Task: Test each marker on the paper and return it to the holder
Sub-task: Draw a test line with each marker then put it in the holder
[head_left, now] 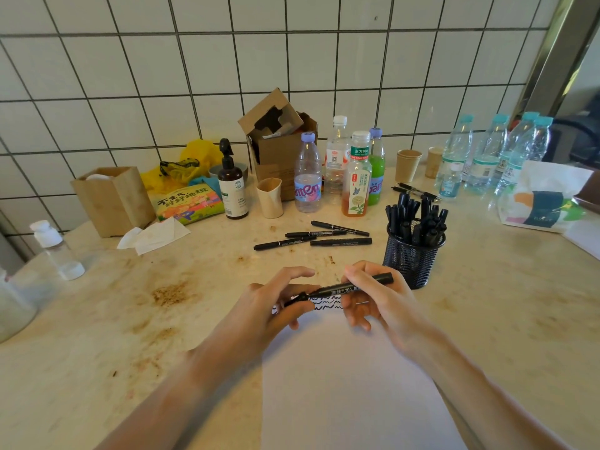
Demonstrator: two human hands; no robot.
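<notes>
A black marker [337, 286] is held level above the white paper [344, 384]. My right hand [376, 297] grips its barrel. My left hand [276, 303] pinches the cap end at the marker's left tip. Black squiggles [326, 303] run across the top of the paper, just under the marker. The black mesh holder [410, 254], packed with several black markers, stands right behind my right hand. Several more black markers [313, 237] lie loose on the counter beyond the paper.
Bottles [355, 177], paper cups [407, 164], a cardboard box [279, 147], a pump bottle [232, 186] and a wooden box [113, 199] line the tiled wall. Water bottles [493, 154] and a paper bag [545, 199] stand at right. Two pens [415, 191] lie behind the holder.
</notes>
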